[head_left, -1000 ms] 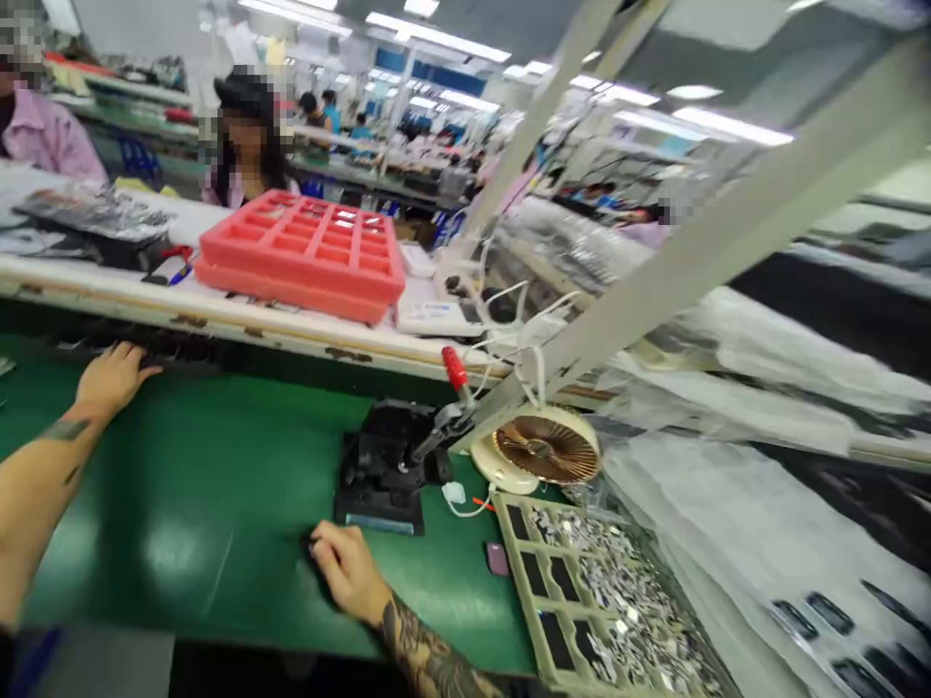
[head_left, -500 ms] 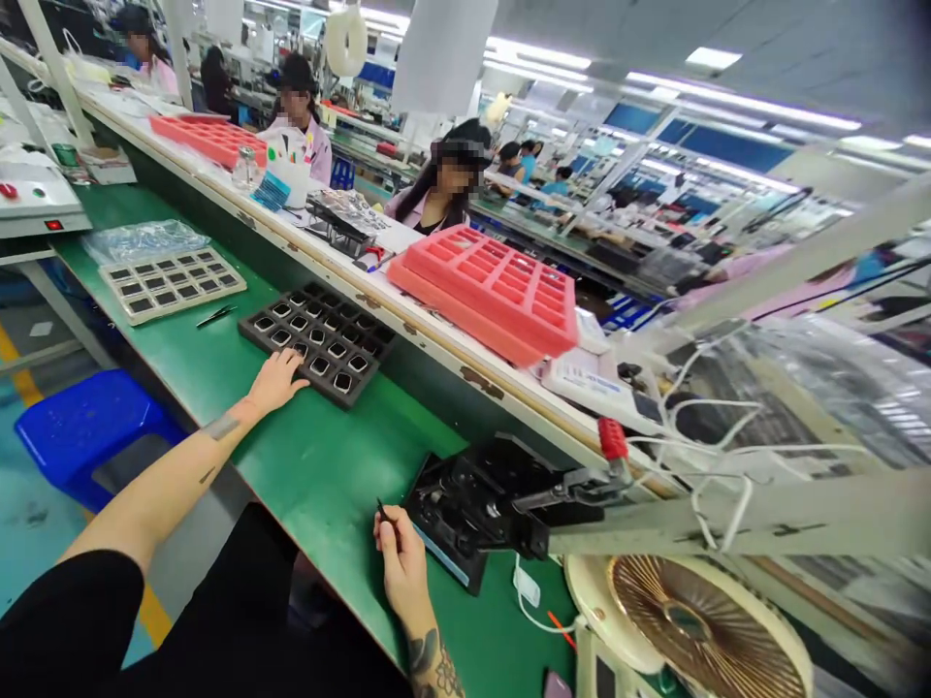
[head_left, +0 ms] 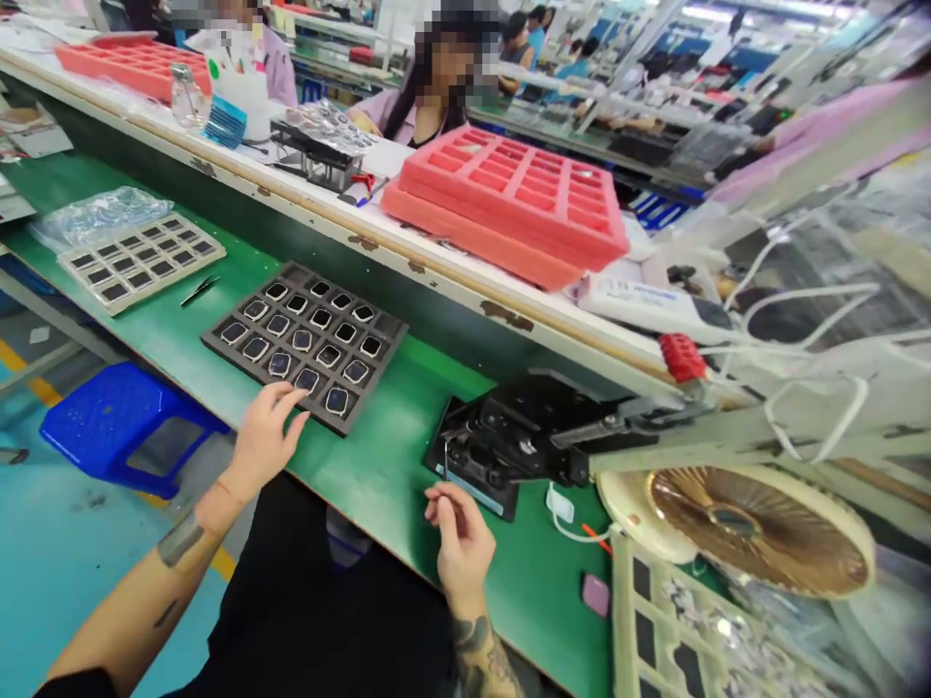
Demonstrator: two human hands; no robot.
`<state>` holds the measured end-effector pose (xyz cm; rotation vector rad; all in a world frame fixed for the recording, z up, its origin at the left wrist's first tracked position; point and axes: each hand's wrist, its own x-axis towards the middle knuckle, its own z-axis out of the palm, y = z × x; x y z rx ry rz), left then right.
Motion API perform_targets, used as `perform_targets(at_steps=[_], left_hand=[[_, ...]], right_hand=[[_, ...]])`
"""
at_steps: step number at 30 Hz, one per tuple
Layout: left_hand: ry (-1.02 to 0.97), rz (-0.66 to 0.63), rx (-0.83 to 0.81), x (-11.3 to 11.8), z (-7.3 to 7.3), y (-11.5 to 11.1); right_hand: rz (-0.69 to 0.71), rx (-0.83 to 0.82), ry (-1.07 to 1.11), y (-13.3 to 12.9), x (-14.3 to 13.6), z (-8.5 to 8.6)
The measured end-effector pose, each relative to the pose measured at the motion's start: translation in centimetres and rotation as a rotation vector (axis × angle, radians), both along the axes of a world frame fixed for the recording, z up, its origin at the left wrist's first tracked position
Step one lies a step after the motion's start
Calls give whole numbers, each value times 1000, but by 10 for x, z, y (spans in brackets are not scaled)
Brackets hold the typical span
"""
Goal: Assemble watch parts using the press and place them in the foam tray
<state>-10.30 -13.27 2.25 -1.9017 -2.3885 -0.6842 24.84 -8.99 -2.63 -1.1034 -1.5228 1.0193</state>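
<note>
A dark grey tray (head_left: 240, 355) holds several square, watch-like frames (head_left: 337, 400) in its compartments. My left hand (head_left: 269, 431) is at the tray's near edge, thumb and fingers apart, fingertips beside a frame in the front row. Over the green bench, my right hand (head_left: 462, 543) has its fingers curled together. A thin tip shows just above them, but what they hold is too small to tell. Just beyond that hand stands a black clamp fixture (head_left: 509, 427). Dark tweezers (head_left: 199, 290) lie between the dark tray and a cream tray (head_left: 112, 305) of dark squares.
Red foam trays (head_left: 501, 208) rest on the raised shelf (head_left: 436, 262), with a person (head_left: 429, 87) behind it. To the right are a fan (head_left: 756, 528), a white cable and another cream tray (head_left: 624, 620). A blue stool (head_left: 123, 427) stands at lower left.
The view has shifted closer to the bench. My left hand has drawn back from over the dark tray to its near edge. The dark tool seen in my right hand is now mostly hidden.
</note>
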Motion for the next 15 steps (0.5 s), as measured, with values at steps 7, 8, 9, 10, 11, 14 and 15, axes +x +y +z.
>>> perform_targets(at_steps=[7, 8, 9, 10, 11, 14, 15], left_hand=[[196, -58, -199, 48, 33, 65], [202, -59, -215, 47, 35, 66], [201, -67, -232, 45, 37, 66], [194, -80, -252, 42, 39, 65], [182, -98, -275, 38, 42, 65], [132, -138, -341, 28, 54, 81], [119, -137, -352, 26, 59, 94]], right_hand=[[49, 222, -176, 1, 7, 16], [-10, 288, -213, -1, 14, 21], [-66, 344, -244, -3, 23, 27], [-129, 392, -268, -6, 34, 33], [-194, 428, -289, -9, 47, 40], [-379, 484, -294, -12, 84, 57], [-433, 482, -277, -12, 93, 58]])
